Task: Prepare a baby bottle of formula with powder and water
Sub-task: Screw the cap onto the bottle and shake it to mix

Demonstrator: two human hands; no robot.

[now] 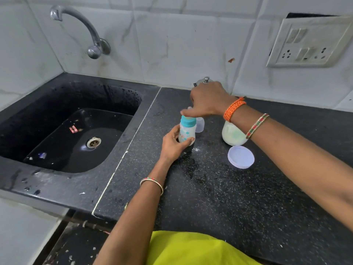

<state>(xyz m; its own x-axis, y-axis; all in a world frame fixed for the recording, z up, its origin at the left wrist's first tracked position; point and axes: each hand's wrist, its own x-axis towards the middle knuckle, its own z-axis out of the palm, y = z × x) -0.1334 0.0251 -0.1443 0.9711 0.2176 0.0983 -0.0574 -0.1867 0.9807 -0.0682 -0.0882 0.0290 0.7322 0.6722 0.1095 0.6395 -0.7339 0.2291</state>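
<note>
A small baby bottle with a teal collar stands upright on the black counter, right of the sink. My left hand grips its lower body from the left. My right hand is over the bottle's top, fingers pressed on the teal ring; the nipple is hidden under them. Behind the bottle stands a clear cap. An open round jar of white powder sits to the right, partly hidden by my right wrist. Its white lid lies flat in front of it.
A black sink with a steel drain lies to the left, under a wall tap. A steel vessel with a knob stands behind my right hand. Spilled powder and wet patches mark the counter. A switchboard is on the wall.
</note>
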